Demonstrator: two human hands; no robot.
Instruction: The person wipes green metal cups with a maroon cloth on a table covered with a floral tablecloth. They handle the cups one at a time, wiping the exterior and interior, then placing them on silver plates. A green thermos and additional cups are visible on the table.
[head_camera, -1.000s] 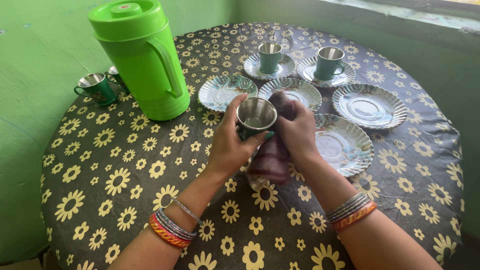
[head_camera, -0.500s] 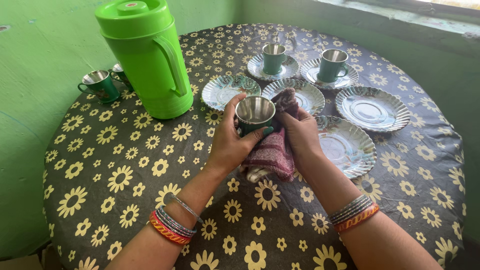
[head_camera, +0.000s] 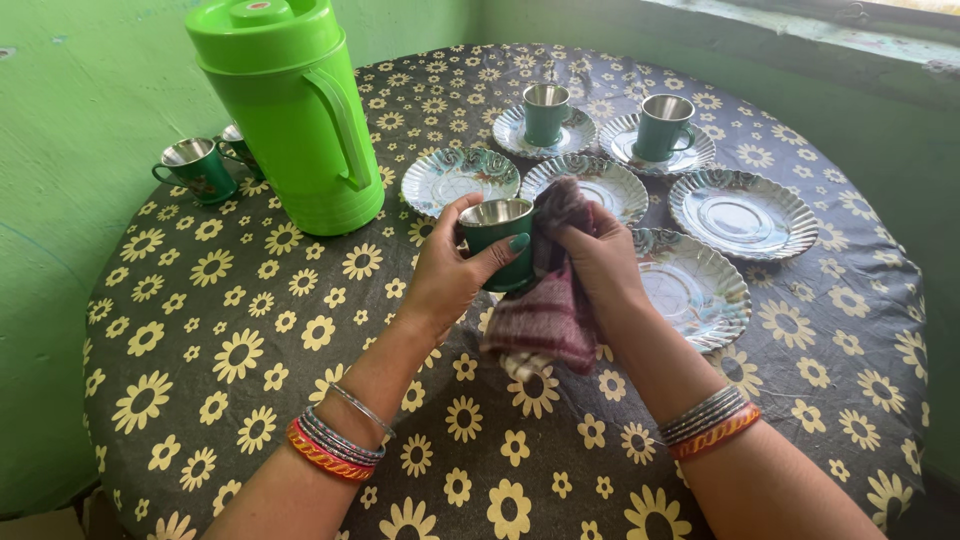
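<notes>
Green steel-lined cup (head_camera: 500, 243) is now tilted more sideways than before, held just right of the jug (head_camera: 290, 110); left hand (head_camera: 450, 275) is wrapped around it; right hand (head_camera: 600, 265) presses the maroon cloth (head_camera: 545, 310) against its side.

Soft, even daylight fills the scene — it seems to come from the window ledge (head_camera: 800, 25) at the upper right, where the strip is pale and washed out. The steel saucers (head_camera: 742, 212) carry bright glints. Shadows are faint, pooling softly under the hands and cloth (head_camera: 545, 310). Focus is sharp throughout — only the table edge (head_camera: 905, 300) bows slightly from wide-angle distortion.
</notes>
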